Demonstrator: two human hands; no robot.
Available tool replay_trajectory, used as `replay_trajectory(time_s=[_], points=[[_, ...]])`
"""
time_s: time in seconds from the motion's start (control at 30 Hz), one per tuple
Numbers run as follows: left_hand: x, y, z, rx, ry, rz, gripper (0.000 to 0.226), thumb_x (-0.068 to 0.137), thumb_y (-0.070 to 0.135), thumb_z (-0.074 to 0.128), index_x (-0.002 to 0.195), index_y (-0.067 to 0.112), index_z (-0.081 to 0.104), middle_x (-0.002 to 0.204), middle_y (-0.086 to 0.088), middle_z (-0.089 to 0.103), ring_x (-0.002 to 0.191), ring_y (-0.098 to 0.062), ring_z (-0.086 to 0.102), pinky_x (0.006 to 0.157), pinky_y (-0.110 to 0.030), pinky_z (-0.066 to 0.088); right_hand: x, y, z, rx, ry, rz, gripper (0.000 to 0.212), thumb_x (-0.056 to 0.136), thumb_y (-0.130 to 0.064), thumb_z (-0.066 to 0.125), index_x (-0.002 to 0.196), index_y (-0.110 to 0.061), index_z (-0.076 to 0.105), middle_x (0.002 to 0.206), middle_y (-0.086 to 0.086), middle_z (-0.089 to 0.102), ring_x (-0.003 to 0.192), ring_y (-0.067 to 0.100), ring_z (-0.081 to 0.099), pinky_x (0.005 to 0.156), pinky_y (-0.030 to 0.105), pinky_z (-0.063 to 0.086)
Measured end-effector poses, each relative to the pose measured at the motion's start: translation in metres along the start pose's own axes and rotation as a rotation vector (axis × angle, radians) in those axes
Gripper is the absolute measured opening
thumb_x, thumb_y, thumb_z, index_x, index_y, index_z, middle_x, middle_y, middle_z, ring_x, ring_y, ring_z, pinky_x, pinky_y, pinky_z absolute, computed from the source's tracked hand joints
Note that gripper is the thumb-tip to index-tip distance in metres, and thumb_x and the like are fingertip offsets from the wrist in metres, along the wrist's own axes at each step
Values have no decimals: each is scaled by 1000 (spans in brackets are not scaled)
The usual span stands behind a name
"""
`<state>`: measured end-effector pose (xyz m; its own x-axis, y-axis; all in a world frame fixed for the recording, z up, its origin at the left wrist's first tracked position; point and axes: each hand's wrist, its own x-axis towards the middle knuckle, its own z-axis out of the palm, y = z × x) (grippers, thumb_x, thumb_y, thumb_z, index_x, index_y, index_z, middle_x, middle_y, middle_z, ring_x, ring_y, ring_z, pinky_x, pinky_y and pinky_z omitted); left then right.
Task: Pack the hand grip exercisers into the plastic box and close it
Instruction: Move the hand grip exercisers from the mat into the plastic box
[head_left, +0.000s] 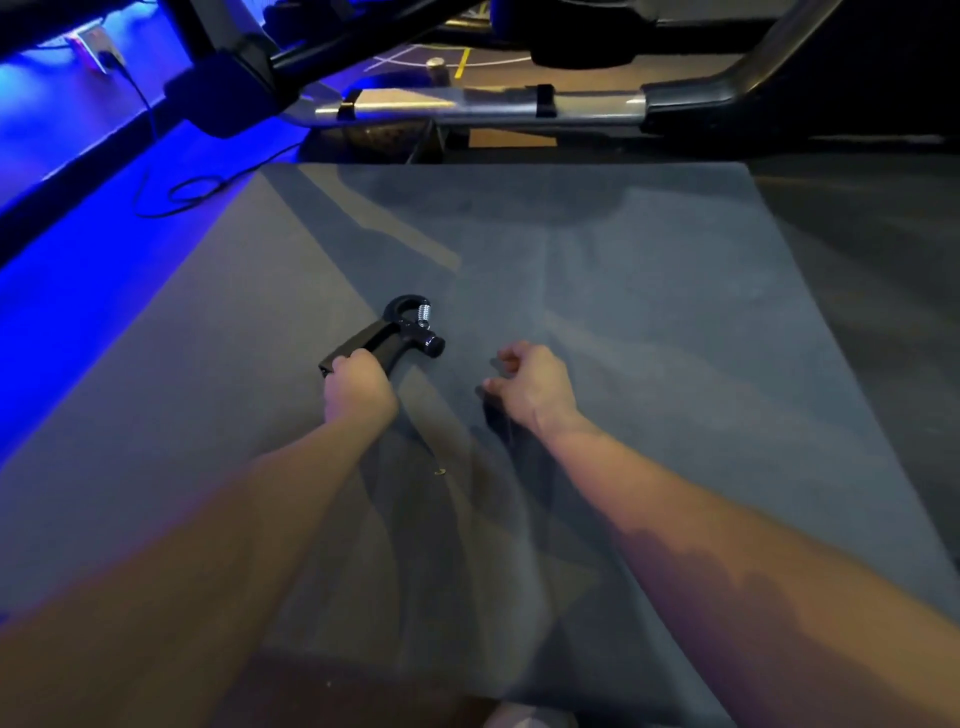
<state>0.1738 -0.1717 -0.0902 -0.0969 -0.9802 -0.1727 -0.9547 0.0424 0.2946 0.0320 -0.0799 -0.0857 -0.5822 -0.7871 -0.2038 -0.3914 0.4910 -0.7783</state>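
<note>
The black hand grip exerciser (395, 332) lies mid-mat (649, 291), long axis running 8 to 2 o'clock, chrome spring end pointing to 2. The left hand (358, 389) grips its handles; the right hand (530, 384) hovers loosely curled, holding nothing.

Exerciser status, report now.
Left hand grips exerciser on mat. Right hand loosely curled, holds nothing. No box in view.

Left hand (358, 387) grips black exerciser (395, 332); right hand (530, 387) loosely curled, holding nothing.
</note>
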Motion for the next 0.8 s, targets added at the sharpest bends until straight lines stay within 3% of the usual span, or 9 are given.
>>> replay_trajectory(time_s=[0.13, 0.23, 0.3, 0.37, 0.43, 0.5, 0.6, 0.67, 0.8], points=[[-5, 20, -5, -205, -53, -83, 35, 87, 8, 54, 120, -4, 54, 120, -21, 58, 109, -39, 58, 88, -39, 47, -11, 2, -27, 48, 1, 20, 43, 82, -13, 69, 122, -6, 58, 115, 9, 65, 102, 19, 60, 99, 27, 43], [-19, 44, -11, -533, -117, -144, 24, 84, 9, 61, 104, -3, 63, 89, -19, 61, 79, -33, 61, 67, -32, 45, -19, 7, -56, 78, 34, 38, 44, 81, -11, 69, 122, -3, 58, 95, 3, 55, 90, 11, 50, 97, 26, 42], [-35, 67, -12, -723, -197, -153, 10, 83, 6, 62, 83, -5, 63, 64, -15, 58, 60, -27, 54, 60, -31, 44, -27, 12, -80, 89, 68, 57, 40, 82, -10, 69, 120, -3, 59, 92, 1, 53, 88, 11, 49, 91, 23, 43], [-55, 96, -10, -903, -310, -154, 25, 87, 0, 57, 63, 1, 52, 44, -10, 54, 49, -21, 48, 53, -26, 44, -38, 19, -107, 115, 110, 88, 37, 82, -9, 68, 117, -3, 60, 89, 2, 54, 87, 12, 50, 90, 25, 44], [-84, 130, -12, -1069, -442, -116, 28, 92, -2, 50, 65, 3, 47, 56, -12, 55, 44, -19, 53, 40, -21, 49, -49, 28, -134, 155, 155, 114, 37, 81, -8, 69, 116, -1, 59, 78, 0, 53, 86, 14, 50, 93, 29, 45], [-116, 164, -15, -1166, -555, -70, 22, 94, 0, 46, 72, 1, 48, 76, -14, 55, 45, -14, 60, 38, -16, 50, -61, 40, -163, 192, 203, 140, 38, 82, -8, 69, 117, -1, 58, 71, -5, 48, 87, 14, 49, 93, 29, 45], [-164, 208, -15, -1209, -692, 16, 21, 96, 1, 41, 78, -2, 50, 81, -15, 56, 66, -15, 58, 50, -16, 54, -84, 64, -210, 224, 276, 189, 40, 85, -11, 65, 123, -3, 55, 97, 6, 58, 91, 15, 49, 85, 25, 41], [-196, 232, -10, -1204, -786, 95, 24, 97, -1, 37, 78, -4, 51, 79, -14, 56, 69, -15, 56, 54, -16, 54, -98, 82, -241, 265, 338, 217, 44, 86, -12, 64, 128, -5, 51, 119, 13, 60, 99, 20, 55, 89, 26, 41], [-253, 268, 5, -1118, -937, 205, 30, 96, -5, 32, 74, 0, 52, 77, -12, 54, 69, -16, 54, 54, -15, 53, -128, 117, -290, 336, 459, 288, 52, 85, -15, 66, 132, -4, 48, 129, 13, 58, 119, 26, 56, 102, 31, 41]])
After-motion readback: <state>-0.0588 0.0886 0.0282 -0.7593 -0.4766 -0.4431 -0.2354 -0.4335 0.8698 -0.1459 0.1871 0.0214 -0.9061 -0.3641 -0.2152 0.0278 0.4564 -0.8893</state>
